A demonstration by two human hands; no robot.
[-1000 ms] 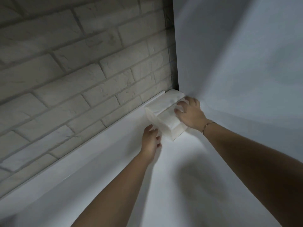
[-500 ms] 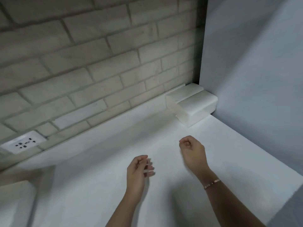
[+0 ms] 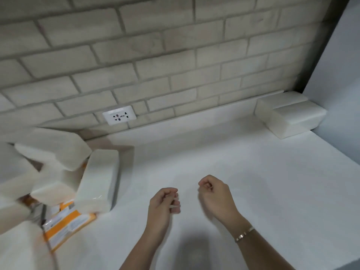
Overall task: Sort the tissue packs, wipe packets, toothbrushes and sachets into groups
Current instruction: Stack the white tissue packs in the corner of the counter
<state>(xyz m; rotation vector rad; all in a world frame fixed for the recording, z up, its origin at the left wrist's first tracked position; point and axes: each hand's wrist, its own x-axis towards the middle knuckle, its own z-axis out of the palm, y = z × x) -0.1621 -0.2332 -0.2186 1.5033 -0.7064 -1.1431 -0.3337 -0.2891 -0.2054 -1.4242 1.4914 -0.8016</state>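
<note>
fingers curled and empty over the desk

the fingers of the left hand (image 3: 164,201) are curled loosely inward, holding nothing; those of the right hand (image 3: 215,193) are clenched into a loose fist, also empty, a thin gold bracelet (image 3: 244,233) on its wrist. both hover just above the plain white desk (image 3: 253,172), a small gap between them. far up and right of the fingers, two white rectangular tissue packs (image 3: 288,115) sit touching in the corner against the pale brick wall (image 3: 155,55). left of the fingers lies a jumbled heap of white tissue packs (image 3: 97,178), blurred, over an orange-and-white flat packet (image 3: 68,225). a white wall socket (image 3: 119,117) is above the heap.
</note>
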